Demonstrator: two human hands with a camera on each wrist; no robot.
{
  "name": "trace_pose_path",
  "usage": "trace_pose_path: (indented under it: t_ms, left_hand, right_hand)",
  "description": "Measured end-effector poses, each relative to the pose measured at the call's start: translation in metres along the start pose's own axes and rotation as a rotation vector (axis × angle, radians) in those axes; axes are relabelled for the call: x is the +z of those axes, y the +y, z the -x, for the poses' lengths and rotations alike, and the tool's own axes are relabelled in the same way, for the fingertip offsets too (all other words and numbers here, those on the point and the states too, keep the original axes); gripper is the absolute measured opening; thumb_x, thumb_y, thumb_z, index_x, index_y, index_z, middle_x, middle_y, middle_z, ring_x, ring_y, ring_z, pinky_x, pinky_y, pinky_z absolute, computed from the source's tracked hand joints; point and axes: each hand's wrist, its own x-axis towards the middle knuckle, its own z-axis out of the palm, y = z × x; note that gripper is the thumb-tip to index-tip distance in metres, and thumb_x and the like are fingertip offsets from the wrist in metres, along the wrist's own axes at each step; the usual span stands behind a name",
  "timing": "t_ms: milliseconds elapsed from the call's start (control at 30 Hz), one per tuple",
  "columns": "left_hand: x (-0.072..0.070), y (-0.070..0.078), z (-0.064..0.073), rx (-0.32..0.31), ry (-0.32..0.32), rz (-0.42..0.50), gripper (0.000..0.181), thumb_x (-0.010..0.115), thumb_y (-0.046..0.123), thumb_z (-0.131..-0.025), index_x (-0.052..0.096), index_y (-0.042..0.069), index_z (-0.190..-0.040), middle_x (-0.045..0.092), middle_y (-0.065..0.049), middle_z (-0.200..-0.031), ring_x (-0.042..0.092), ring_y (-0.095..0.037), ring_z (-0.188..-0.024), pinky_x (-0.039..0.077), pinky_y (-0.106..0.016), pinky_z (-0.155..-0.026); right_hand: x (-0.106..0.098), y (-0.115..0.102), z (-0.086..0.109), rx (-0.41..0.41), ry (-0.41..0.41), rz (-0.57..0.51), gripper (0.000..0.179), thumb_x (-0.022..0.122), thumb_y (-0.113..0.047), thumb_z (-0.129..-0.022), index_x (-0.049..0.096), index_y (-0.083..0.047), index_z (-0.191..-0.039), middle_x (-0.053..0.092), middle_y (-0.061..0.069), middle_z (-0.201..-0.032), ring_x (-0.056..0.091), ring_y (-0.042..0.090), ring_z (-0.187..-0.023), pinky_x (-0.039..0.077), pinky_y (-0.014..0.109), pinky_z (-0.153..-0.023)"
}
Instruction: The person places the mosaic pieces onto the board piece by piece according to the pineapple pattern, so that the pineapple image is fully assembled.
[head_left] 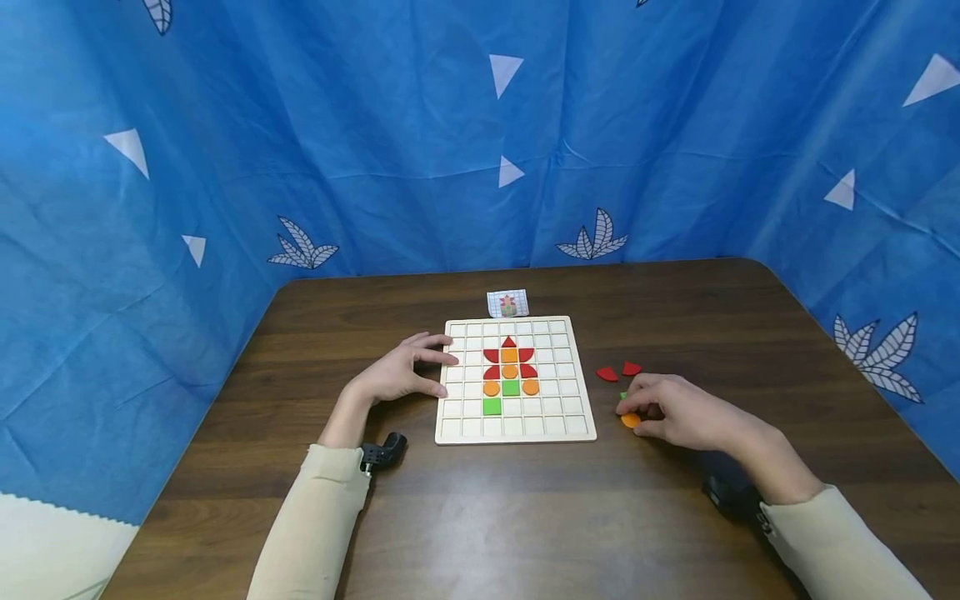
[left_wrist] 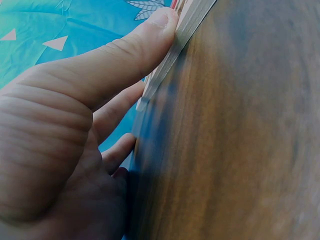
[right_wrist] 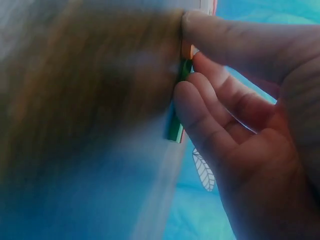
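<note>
My left hand rests at the left edge of a white gridded board, fingertips over the rim and thumb against its side. Red, orange and green flat pieces sit in the board's middle squares, among them a red triangle and a green square. To the right of the board, my right hand bends over loose pieces on the table. Its thumb and index finger pinch an orange round piece. A green piece lies under the other fingertips, mostly hidden in the head view.
Two red quarter-round pieces lie between the board and the right hand. Behind the board is a small printed card with a coloured pattern. The brown wooden table ends at a blue curtain.
</note>
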Motion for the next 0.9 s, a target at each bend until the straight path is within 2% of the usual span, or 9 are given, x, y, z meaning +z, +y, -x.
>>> trace_pose_path:
  t_ms: [200,333,533,667,900]
  left_hand:
    - [0.0,0.001,0.0,-0.005,-0.001,-0.007,0.049,0.09,0.027,-0.08,0.075,0.021,-0.127,0.042,-0.001,-0.163,0.01,-0.035,-0.16,0.019,-0.063,-0.125]
    - [0.0,0.001,0.001,-0.012,0.001,-0.007,0.049,0.09,0.027,-0.08,0.075,0.022,-0.127,0.042,-0.001,-0.163,0.009,-0.035,-0.16,0.019,-0.063,-0.125]
    - [0.001,0.002,0.001,-0.007,0.0,-0.002,0.05,0.09,0.025,-0.08,0.075,0.021,-0.127,0.042,-0.001,-0.163,0.009,-0.034,-0.16,0.018,-0.062,-0.126]
    - [0.0,0.003,0.002,-0.008,-0.002,0.0,0.05,0.09,0.025,-0.08,0.075,0.021,-0.127,0.042,-0.001,-0.163,0.009,-0.034,-0.16,0.018,-0.062,-0.126]
    - [0.0,0.002,0.002,-0.003,0.001,-0.001,0.05,0.09,0.025,-0.08,0.075,0.021,-0.127,0.041,-0.002,-0.163,0.01,-0.034,-0.16,0.019,-0.062,-0.126]
  right_hand:
    - [-0.001,-0.006,0.0,-0.004,-0.031,0.04,0.027,0.083,-0.01,-0.086,0.079,-0.018,-0.112,0.065,-0.008,-0.107,0.06,0.008,-0.091,0.059,0.025,-0.077]
    - [0.0,-0.011,-0.001,-0.025,-0.016,0.085,0.027,0.083,-0.006,-0.085,0.078,-0.017,-0.108,0.066,-0.008,-0.105,0.061,0.009,-0.092,0.06,0.029,-0.08]
    - [0.001,-0.017,-0.006,-0.044,0.014,0.076,0.025,0.081,-0.002,-0.085,0.078,-0.017,-0.104,0.065,-0.006,-0.099,0.055,0.009,-0.082,0.053,0.021,-0.069]
    - [0.0,-0.021,-0.018,-0.052,0.015,0.048,0.025,0.082,-0.004,-0.085,0.078,-0.018,-0.105,0.066,-0.006,-0.101,0.056,0.009,-0.082,0.054,0.022,-0.07]
    - [0.002,-0.035,-0.051,-0.067,0.014,0.01,0.025,0.083,-0.012,-0.086,0.079,-0.017,-0.11,0.067,-0.006,-0.106,0.058,0.011,-0.086,0.057,0.024,-0.076]
